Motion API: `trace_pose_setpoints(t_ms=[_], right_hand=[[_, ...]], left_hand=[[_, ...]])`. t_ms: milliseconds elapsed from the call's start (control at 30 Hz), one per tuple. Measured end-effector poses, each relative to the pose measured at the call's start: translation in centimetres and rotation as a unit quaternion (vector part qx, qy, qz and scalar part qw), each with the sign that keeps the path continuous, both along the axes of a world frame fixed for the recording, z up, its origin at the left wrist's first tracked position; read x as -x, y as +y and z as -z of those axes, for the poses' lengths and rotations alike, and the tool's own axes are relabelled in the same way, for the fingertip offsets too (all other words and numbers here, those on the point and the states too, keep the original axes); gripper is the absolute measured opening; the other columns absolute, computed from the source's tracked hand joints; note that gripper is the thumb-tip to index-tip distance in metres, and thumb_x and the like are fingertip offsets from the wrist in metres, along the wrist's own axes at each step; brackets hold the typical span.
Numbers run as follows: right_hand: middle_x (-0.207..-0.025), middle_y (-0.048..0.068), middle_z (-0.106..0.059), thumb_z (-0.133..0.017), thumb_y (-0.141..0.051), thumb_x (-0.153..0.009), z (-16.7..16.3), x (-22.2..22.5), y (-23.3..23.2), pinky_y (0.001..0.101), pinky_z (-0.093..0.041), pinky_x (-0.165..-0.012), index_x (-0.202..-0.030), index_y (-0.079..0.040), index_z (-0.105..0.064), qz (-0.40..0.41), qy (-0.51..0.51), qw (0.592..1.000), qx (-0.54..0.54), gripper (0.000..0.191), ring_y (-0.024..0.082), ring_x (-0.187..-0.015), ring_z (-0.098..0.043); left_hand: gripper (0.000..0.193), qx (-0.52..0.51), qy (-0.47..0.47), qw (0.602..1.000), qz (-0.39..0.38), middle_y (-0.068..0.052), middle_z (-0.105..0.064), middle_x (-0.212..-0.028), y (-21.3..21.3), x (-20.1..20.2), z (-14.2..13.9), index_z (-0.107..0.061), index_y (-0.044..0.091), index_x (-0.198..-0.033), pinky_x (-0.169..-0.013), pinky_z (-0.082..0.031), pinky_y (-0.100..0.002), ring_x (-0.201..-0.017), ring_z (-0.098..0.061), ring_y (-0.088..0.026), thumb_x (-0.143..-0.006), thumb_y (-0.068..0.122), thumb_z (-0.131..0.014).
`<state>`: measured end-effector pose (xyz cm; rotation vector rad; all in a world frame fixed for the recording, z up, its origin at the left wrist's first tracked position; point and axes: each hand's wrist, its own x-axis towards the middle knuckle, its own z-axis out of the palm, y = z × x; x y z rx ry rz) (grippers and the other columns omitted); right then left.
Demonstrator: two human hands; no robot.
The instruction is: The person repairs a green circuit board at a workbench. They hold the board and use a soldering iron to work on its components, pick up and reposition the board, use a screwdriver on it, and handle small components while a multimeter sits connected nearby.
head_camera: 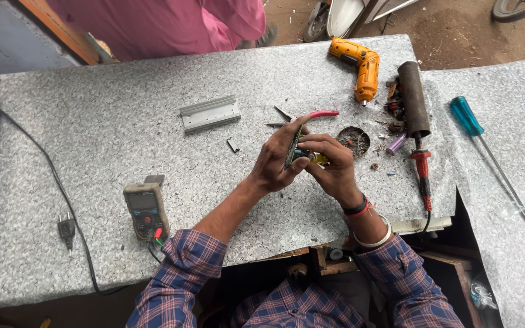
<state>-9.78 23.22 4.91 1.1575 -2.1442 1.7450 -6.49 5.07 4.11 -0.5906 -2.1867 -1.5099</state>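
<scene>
Grey speckled stone makes up the table [123,133], and at its far left a black cord runs to a plug [66,229]. Near the front edge lies a multimeter [146,211] with red and green leads; farther back sits a short grey metal rail [210,113]. Above the middle of the table the left hand [276,161] is closed around a small circuit board [293,147], held on edge with its long axis running near to far. The right hand [334,167] meets it from the right, fingers pinched on a small yellow-handled tool [318,158] that touches the board's right face. So the board sits between both hands, in the left one's grip. Just beyond them lie red-handled pliers [311,115] and a round tin [353,141]. Farther right are an orange drill [358,65], a soldering iron [422,167] and a blue screwdriver [478,133].
</scene>
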Motion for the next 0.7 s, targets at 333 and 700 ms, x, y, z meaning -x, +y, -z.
trace_pose_setpoints(t_ms=[333, 700], right_hand=[[-0.121, 0.010, -0.073, -0.081, 0.006, -0.082, 0.12, -0.71, -0.62, 0.0277, -0.061, -0.079, -0.115, -0.003, -0.070, 0.073, 0.039, 0.996, -0.040, 0.035, 0.016, -0.096, -0.074], [-0.119, 0.011, -0.072, -0.081, 0.003, -0.083, -0.03, -0.71, -0.46, 0.0295, -0.061, -0.083, -0.112, -0.002, -0.070, 0.058, 0.035, 0.997, -0.031, 0.032, 0.019, -0.102, -0.074]], left_hand=[[0.083, 0.006, 0.008, 1.000, 0.017, -0.016, -0.062, -0.119, 0.27, 0.44, 0.39, -0.034, 0.006, -0.158, -0.096, -0.059, -0.045, -0.108, -0.070, -0.030, -0.107, 0.071, -0.027], [0.080, 0.014, 0.028, 0.999, 0.031, -0.021, -0.060, -0.132, 0.03, 0.34, 0.35, -0.032, 0.005, -0.158, -0.103, -0.057, -0.047, -0.117, -0.068, -0.034, -0.111, 0.069, -0.028]])
